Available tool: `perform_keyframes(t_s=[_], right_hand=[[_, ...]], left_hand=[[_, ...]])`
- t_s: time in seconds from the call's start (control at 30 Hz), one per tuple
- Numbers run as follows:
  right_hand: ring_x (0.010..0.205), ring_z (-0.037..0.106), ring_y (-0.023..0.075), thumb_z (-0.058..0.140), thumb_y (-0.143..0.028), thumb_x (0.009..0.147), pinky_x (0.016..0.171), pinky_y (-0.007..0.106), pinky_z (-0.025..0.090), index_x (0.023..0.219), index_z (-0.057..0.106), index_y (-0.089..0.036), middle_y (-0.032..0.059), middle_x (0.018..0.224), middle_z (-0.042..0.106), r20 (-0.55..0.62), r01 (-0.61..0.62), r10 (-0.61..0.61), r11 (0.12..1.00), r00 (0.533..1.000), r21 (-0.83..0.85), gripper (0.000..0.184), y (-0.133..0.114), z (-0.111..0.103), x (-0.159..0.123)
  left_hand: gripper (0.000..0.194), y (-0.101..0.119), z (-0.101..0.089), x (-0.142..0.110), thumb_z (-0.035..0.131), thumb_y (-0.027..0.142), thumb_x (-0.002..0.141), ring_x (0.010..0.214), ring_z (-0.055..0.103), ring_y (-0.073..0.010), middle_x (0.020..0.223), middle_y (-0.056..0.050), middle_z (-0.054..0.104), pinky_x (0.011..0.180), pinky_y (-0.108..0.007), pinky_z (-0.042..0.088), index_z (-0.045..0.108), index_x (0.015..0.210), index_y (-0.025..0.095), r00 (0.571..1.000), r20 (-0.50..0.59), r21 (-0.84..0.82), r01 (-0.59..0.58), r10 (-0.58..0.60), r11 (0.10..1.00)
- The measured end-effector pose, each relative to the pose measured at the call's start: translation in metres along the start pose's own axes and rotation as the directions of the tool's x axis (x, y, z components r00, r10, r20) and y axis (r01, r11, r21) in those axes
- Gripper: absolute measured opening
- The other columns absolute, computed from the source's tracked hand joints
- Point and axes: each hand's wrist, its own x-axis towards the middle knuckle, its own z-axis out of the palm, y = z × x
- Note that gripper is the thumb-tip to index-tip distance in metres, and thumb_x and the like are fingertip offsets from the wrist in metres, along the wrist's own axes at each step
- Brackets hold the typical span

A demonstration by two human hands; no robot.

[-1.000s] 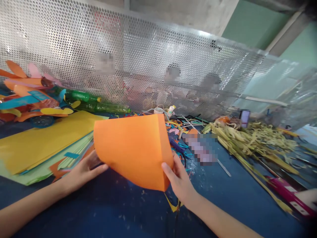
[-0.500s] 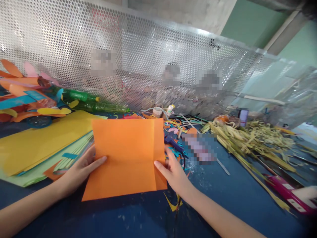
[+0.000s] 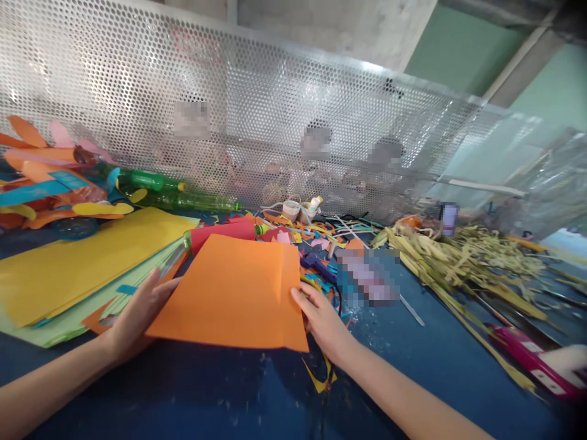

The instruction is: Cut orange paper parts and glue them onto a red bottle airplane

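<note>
A sheet of orange paper [image 3: 229, 293] with a crease along its right side is tilted above the table. My right hand [image 3: 321, 315] pinches its right edge, thumb on top and fingers beneath. At the left edge, my left hand [image 3: 142, 311] has its thumb and fingers apart, close to the paper; whether it touches the underside is hidden. Just behind the sheet lies a bottle wrapped in red paper [image 3: 220, 234] with a green cap, partly covered by the orange paper.
Yellow sheets [image 3: 92, 263] and pale green paper [image 3: 59, 330] lie at left, below paper-and-bottle crafts [image 3: 55, 177]. Green bottles [image 3: 183, 198], paper scraps and a purple glue gun [image 3: 316, 263] are behind. Dried leaves [image 3: 435, 256] and a magenta object [image 3: 532, 354] lie right. People are behind the perforated screen [image 3: 266, 91].
The orange sheet has tipped flatter and lower, uncovering the red-wrapped bottle behind it. My left hand has let go of its grip and opened beside the edge; my right hand keeps hold.
</note>
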Motion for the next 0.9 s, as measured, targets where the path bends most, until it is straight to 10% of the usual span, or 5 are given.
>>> perform_keyframes(t_s=[0.1,0.23,0.5,0.9], right_hand=[[0.093,0.061,0.0244,0.043,-0.045,0.086,0.069,0.035,0.052,0.108,0.054,-0.025,0.0049,0.098,0.065,-0.087,0.055,-0.059,0.998,0.994,-0.044,0.032,0.003,0.001,0.006],[0.09,0.06,0.0231,0.038,-0.046,0.088,0.073,0.036,0.051,0.108,0.052,-0.024,0.005,0.096,0.064,-0.15,0.127,-0.146,0.983,0.978,-0.129,0.033,-0.005,0.003,0.012],[0.082,0.059,0.0172,0.027,-0.043,0.093,0.072,0.026,0.047,0.099,0.052,-0.02,0.0044,0.091,0.062,-0.056,0.344,-0.456,0.741,0.888,-0.577,0.034,-0.036,0.014,0.039],[0.072,0.062,0.0225,0.056,-0.038,0.079,0.063,0.029,0.042,0.073,0.059,-0.016,0.0084,0.073,0.066,-0.054,0.053,-0.247,0.408,0.968,-0.911,0.023,-0.042,-0.033,0.042]], left_hand=[[0.069,-0.001,0.005,-0.006,0.011,0.067,0.082,0.109,0.055,-0.0294,0.103,-0.001,0.067,0.087,-0.045,0.048,0.059,0.11,0.026,0.965,0.261,-0.21,0.027,0.03,0.977],[0.06,-0.005,0.023,-0.014,0.042,0.065,0.077,0.118,0.047,-0.0317,0.129,-0.009,0.051,0.1,-0.051,0.035,0.047,0.124,0.027,0.869,0.458,-0.272,-0.065,0.188,0.96],[0.038,0.021,0.08,0.005,0.043,0.042,0.085,0.123,0.042,-0.0234,0.126,-0.003,0.055,0.106,-0.043,0.031,0.053,0.119,0.028,0.902,0.407,-0.451,0.06,0.146,0.891],[0.044,0.0,0.083,0.037,0.066,0.016,0.075,0.1,0.061,-0.022,0.124,-0.006,0.056,0.072,-0.029,0.057,0.052,0.116,0.024,0.999,0.016,-0.506,0.044,-0.041,0.861]])
